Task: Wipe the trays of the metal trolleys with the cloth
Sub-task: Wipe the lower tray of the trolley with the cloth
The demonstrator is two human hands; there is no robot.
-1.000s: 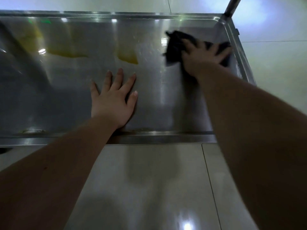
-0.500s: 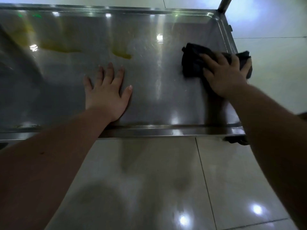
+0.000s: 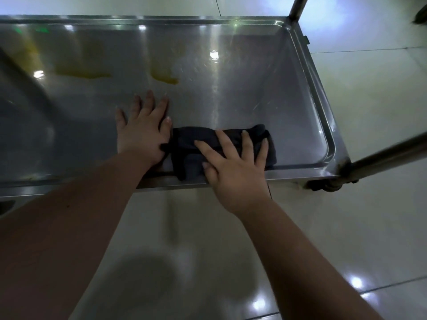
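Pressing down flat on the dark cloth (image 3: 201, 139), the right hand (image 3: 235, 167) has its fingers straight and fanned wide, palm over the cloth's near right part. Its thumb lies against the cloth's front edge, right at the tray's near rim. Nothing is pinched there; it is an open palm bearing down.

The cloth is bunched into a long folded strip. It lies inside the tray (image 3: 231, 88) along the near side, right of the middle, with one corner drooping toward the front lip.

Just to its left is the left hand (image 3: 143, 132), also flat on the bare metal, fingers spread and pointing away from the person. The thumb side touches the cloth's left end.

Out beyond the hands, the steel tray shines with streaks and light spots. Two yellow smears sit well beyond the fingertips: a small one (image 3: 165, 77) past the left hand and a wider one (image 3: 83, 73) further left.

At the far right corner an upright post (image 3: 298, 8) rises from the trolley. At the near right corner a blurred metal bar (image 3: 388, 158) runs off to the right above a dark wheel (image 3: 328, 184). Glossy pale floor tiles (image 3: 358, 100) lie all around.
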